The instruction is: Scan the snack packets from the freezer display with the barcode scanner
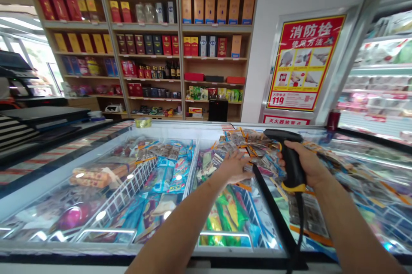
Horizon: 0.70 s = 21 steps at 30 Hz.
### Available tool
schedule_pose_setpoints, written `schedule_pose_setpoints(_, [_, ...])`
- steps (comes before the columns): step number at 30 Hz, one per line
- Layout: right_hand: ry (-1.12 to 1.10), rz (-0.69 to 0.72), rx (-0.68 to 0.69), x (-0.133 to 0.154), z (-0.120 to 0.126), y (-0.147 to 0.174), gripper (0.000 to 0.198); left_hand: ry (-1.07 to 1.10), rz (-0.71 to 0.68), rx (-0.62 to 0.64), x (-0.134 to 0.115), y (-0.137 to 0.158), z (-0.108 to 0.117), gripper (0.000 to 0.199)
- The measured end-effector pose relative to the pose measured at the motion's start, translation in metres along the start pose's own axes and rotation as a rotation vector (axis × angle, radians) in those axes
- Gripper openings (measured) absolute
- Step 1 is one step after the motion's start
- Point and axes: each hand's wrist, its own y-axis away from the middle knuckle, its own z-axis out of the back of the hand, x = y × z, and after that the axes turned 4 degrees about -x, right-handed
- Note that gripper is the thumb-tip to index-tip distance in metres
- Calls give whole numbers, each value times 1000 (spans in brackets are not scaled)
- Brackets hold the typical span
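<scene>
My right hand (302, 160) is wrapped round the grip of a black and yellow barcode scanner (294, 167), its head pointing left and its cable hanging down. My left hand (234, 167) reaches forward with fingers outstretched over the packets. It is at or just above a pile of flat packaged goods (240, 137) with orange edges; whether it touches them I cannot tell. More such packets (310, 214) lie below and to the right of the scanner. Green and yellow ice-cream wrappers (225, 209) show below my left forearm.
A chest freezer (161, 124) with white wire dividers (141, 179) and blue packages (172, 173) spans the front. A black lid edge (270, 205) runs between my arms. Behind stand shelves (144, 29) of boxed goods, a red poster (307, 61) and, at left, a counter (45, 115).
</scene>
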Motion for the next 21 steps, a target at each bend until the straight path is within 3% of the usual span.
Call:
schedule_pose_setpoints(3, [26,-10,32,-3,-16,5,11,26,183,-218,11,17,7,54])
schedule_pose_setpoints(6, [110,-31,35,-7,-31,6,17,37,391,-358,17,32,10,50])
schedule_pose_setpoints(13, [85,-91,139,-17,-71,-3,21,368,477,-237,46,38,29,22])
schedule_pose_setpoints(18, [44,-89,177,-31,-91,5,16,650,709,-324,84,58,59,12])
schedule_pose_setpoints(21, [60,-144,174,-43,-99,14,15,839,842,-554,101,68,67,10])
